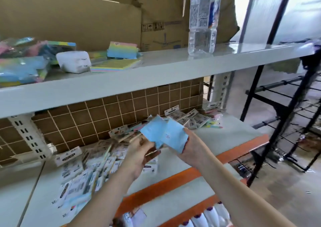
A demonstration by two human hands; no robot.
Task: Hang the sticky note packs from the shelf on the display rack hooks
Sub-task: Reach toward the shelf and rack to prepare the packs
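Stage: early pickup. Packs are being gathered at the shelf; I see none on a hook yet.
Right hand (186,146): fingers curled round blue packs (165,134), held fanned above the lower shelf (231,136).
Left hand (139,154): fingers bent, closing on the lower edge of the same bundle, with what looks like another pack under them. The frame is blurred, so the exact grip is unclear.
Loose packs (90,171): a large scatter lies on the lower shelf, left of the hands, mostly back-side up. A smaller heap (194,119) sits toward the back right.
Rack (295,108): black wire frame, right of the shelf and well apart from the hands. The hooks in view look bare; the lowest part is too blurred to tell.
Upper shelf (156,70): coloured note pads (121,50) and a clear bottle (203,18), untouched.
Done: nothing hung, as far as shown.
Left: carry the held bundle across to the rack, hang each pack on a hook, then return for the piles. Most of the job remains.
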